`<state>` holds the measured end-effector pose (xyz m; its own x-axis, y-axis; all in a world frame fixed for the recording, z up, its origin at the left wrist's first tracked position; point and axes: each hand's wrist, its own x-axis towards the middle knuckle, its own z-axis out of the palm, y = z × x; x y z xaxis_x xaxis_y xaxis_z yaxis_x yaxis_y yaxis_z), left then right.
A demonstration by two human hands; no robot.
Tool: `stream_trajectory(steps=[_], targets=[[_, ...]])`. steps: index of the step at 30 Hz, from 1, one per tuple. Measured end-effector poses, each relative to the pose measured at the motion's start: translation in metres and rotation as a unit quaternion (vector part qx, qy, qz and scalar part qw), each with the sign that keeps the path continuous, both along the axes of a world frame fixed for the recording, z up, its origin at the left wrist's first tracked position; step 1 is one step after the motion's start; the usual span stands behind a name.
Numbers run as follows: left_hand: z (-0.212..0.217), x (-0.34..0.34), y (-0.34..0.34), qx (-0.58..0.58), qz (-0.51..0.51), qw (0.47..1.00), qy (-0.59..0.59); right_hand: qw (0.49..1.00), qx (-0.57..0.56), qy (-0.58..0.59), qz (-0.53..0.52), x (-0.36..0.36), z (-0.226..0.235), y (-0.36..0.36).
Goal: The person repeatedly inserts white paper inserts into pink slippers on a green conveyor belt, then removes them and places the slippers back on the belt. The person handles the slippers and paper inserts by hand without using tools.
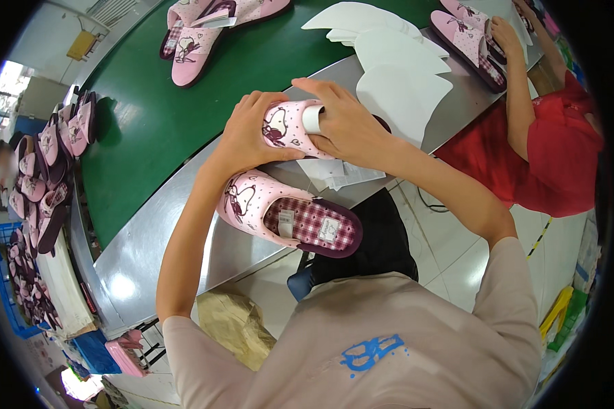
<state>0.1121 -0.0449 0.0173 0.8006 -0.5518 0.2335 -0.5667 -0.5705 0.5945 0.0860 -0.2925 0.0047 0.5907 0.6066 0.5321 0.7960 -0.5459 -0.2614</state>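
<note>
A pink slipper [288, 131] with a printed cartoon dog is held over the table's near edge. My left hand [247, 131] is closed around its toe end, the thumb along its lower side. At the slipper's opening, my right hand [353, 128] grips a curled white paper piece [312, 119] that is partly inside; its index finger sticks out above, and the palm hides the heel. Just below lies a matching slipper [249, 204], its plaid insole [312, 223] with white labels facing up and its dark heel jutting past the table edge.
Stacked white paper shapes [402, 88] lie right of my hands on the metal edge of the green table [143, 167]. More slippers [198, 51] rest at the far side and along the left [48, 160]. A co-worker in red [559, 150] handles slippers at right. A blue crate [13, 300] stands left.
</note>
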Motion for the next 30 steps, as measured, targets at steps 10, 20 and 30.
stream_trajectory(steps=[10,20,30], targets=[[0.003,-0.005,0.0,0.04,0.011,0.999,-0.017,0.976,0.165,0.142,0.025,-0.037,0.018,-0.052],[0.001,-0.004,0.001,0.011,-0.031,0.999,-0.005,0.993,-0.077,0.089,0.009,-0.022,0.029,-0.063],[-0.007,0.001,0.002,-0.056,-0.038,0.996,0.051,0.995,-0.044,-0.066,0.064,0.015,0.002,-0.002]])
